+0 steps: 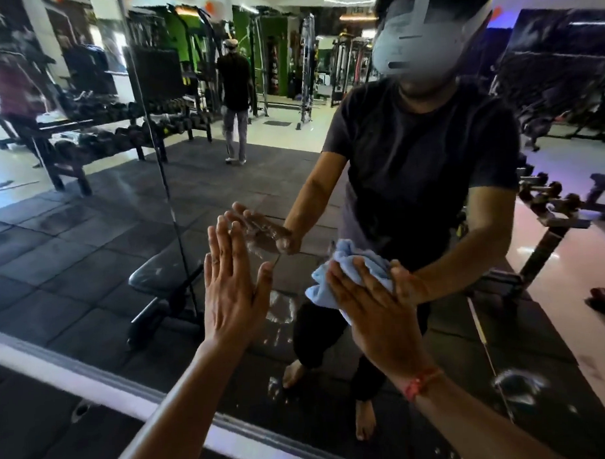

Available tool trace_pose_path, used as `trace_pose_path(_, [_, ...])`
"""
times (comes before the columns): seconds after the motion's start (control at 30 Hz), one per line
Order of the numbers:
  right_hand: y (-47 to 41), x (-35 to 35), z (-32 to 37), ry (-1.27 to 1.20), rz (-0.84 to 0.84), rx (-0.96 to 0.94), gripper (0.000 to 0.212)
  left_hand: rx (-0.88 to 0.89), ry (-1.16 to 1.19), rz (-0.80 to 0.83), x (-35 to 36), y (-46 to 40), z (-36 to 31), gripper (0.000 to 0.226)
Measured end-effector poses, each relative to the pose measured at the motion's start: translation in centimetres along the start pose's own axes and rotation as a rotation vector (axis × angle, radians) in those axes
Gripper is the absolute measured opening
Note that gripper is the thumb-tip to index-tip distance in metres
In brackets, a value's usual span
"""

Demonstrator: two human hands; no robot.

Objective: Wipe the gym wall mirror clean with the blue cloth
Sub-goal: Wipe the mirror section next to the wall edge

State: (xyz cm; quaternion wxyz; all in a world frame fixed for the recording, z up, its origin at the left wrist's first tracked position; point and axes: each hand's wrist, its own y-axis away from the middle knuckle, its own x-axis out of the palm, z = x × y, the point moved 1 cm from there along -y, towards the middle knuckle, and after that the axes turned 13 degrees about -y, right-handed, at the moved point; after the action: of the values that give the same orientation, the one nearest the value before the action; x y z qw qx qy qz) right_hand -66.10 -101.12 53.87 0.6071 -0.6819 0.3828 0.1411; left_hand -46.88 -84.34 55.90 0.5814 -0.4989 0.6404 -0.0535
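Observation:
The gym wall mirror (99, 257) fills most of the head view. My right hand (376, 312) presses the crumpled light blue cloth (344, 279) flat against the glass at centre right. My left hand (231, 286) lies flat on the glass to the left of the cloth, fingers straight and together, holding nothing. White smears and streaks (280, 309) mark the glass between and below my hands. My own reflection, in a dark T-shirt, shows behind the cloth.
The mirror's pale lower frame (93, 381) runs diagonally across the bottom left, with dark floor below it. A vertical seam (162, 172) splits the mirror panels. Reflected: a weight bench, dumbbell racks, machines, and another person standing far back.

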Motion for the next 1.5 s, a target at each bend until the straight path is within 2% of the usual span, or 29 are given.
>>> trace_pose_path(0.1, [2.9, -1.7, -2.1, 0.031, -0.145, 0.179, 0.081, 0.010, -0.022, -0.001, -0.4, -1.3, 1.7, 0.080])
trace_pose_path(0.2, [0.6, 0.6, 1.9, -0.074, -0.318, 0.529, 0.067, 0.054, -0.008, 0.006, -0.5, -2.7, 3.4, 0.082])
trace_pose_path(0.23, [-1.4, 2.3, 4.2, -0.107, -0.334, 0.585, 0.063, 0.087, -0.012, 0.011, -0.3, -3.1, 4.1, 0.082])
trace_pose_path(0.33, [-6.1, 6.4, 9.7, -0.092, -0.251, 0.439, 0.067, 0.242, -0.064, -0.007, 0.1, -4.0, 6.8, 0.078])
trace_pose_path(0.4, [-6.4, 6.7, 9.4, 0.011, -0.204, 0.366, 0.073, 0.367, -0.064, -0.057, 0.4, -4.8, 8.7, 0.076])
trace_pose_path(0.43, [-5.8, 6.0, 8.4, 0.064, -0.214, 0.371, 0.068, 0.405, -0.059, -0.072, 0.5, -5.1, 9.3, 0.078])
trace_pose_path(0.5, [-4.6, 4.8, 7.0, 0.110, -0.315, 0.591, 0.058, 0.401, -0.030, -0.075, 0.6, -5.4, 10.3, 0.080])
trace_pose_path(0.53, [-4.7, 4.5, 6.9, 0.046, -0.442, 0.793, 0.058, 0.375, -0.012, -0.071, 0.6, -5.5, 10.7, 0.080])
trace_pose_path(0.6, [-7.6, 5.6, 9.1, -0.107, -0.818, 1.188, 0.061, 0.352, 0.011, -0.058, 0.4, -5.5, 11.2, 0.077])
trace_pose_path(0.63, [-9.7, 6.9, 11.4, -0.152, -0.885, 1.246, 0.062, 0.367, 0.017, -0.052, 0.3, -5.6, 11.7, 0.076])
trace_pose_path(0.67, [-11.7, 8.4, 14.1, -0.192, -0.813, 1.161, 0.064, 0.392, 0.018, -0.048, 0.2, -5.7, 12.1, 0.076])
trace_pose_path(0.73, [-12.8, 10.8, 18.2, -0.208, -0.442, 0.718, 0.073, 0.443, 0.018, -0.052, 0.2, -6.0, 13.0, 0.076])
trace_pose_path(0.8, [-10.7, 10.1, 16.1, -0.025, -0.219, 0.472, 0.083, 0.470, 0.014, -0.070, 0.4, -6.3, 13.5, 0.076])
trace_pose_path(0.83, [-9.7, 9.0, 14.6, 0.029, -0.234, 0.508, 0.083, 0.477, 0.011, -0.075, 0.5, -6.4, 13.7, 0.075])
trace_pose_path(0.87, [-9.0, 8.0, 13.2, 0.034, -0.336, 0.650, 0.078, 0.477, 0.008, -0.073, 0.6, -6.5, 13.8, 0.073])
trace_pose_path(0.93, [-9.2, 6.1, 11.3, -0.091, -0.748, 1.094, 0.067, 0.473, 0.009, -0.061, 0.6, -6.5, 13.7, 0.072])
trace_pose_path(0.97, [-10.5, 6.3, 11.8, -0.142, -0.892, 1.241, 0.063, 0.470, 0.014, -0.062, 0.6, -6.4, 13.6, 0.071])
trace_pose_path(1.0, [-12.4, 7.0, 13.0, -0.181, -0.934, 1.269, 0.062, 0.469, 0.020, -0.066, 0.6, -6.4, 13.5, 0.071])
trace_pose_path(1.03, [-13.8, 8.2, 14.4, -0.208, -0.868, 1.194, 0.061, 0.470, 0.024, -0.069, 0.6, -6.4, 13.6, 0.071])
trace_pose_path(1.13, [-13.7, 11.2, 17.9, -0.105, -0.380, 0.629, 0.066, 0.495, 0.048, -0.082, 0.4, -6.5, 14.0, 0.068])
trace_pose_path(1.17, [-12.4, 10.7, 16.8, -0.018, -0.241, 0.470, 0.067, 0.506, 0.052, -0.081, 0.2, -6.6, 14.2, 0.067])
trace_pose_path(1.2, [-11.1, 9.7, 15.3, 0.047, -0.179, 0.400, 0.065, 0.515, 0.054, -0.080, 0.1, -6.6, 14.5, 0.067])
trace_pose_path(1.23, [-10.1, 8.8, 14.1, 0.070, -0.201, 0.448, 0.060, 0.524, 0.060, -0.081, 0.0, -6.7, 14.6, 0.066])
trace_pose_path(1.27, [-9.6, 7.9, 13.1, 0.061, -0.289, 0.586, 0.058, 0.531, 0.070, -0.084, 0.0, -6.7, 14.7, 0.066])
trace_pose_path(1.33, [-10.7, 7.5, 13.1, -0.088, -0.660, 1.014, 0.061, 0.532, 0.094, -0.092, 0.1, -6.8, 14.7, 0.066])
trace_pose_path(1.37, [-12.8, 8.1, 14.5, -0.220, -0.826, 1.154, 0.064, 0.531, 0.103, -0.093, 0.1, -6.8, 14.7, 0.066])
trace_pose_path(1.4, [-15.0, 9.2, 16.2, -0.306, -0.884, 1.177, 0.064, 0.530, 0.109, -0.091, 0.2, -6.7, 14.6, 0.067])
trace_pose_path(1.43, [-16.7, 10.2, 18.0, -0.311, -0.807, 1.080, 0.062, 0.527, 0.109, -0.085, 0.3, -6.6, 14.6, 0.067])
trace_pose_path(1.5, [-16.4, 11.5, 19.8, -0.192, -0.438, 0.697, 0.057, 0.476, 0.107, -0.076, 0.4, -6.4, 14.7, 0.067])
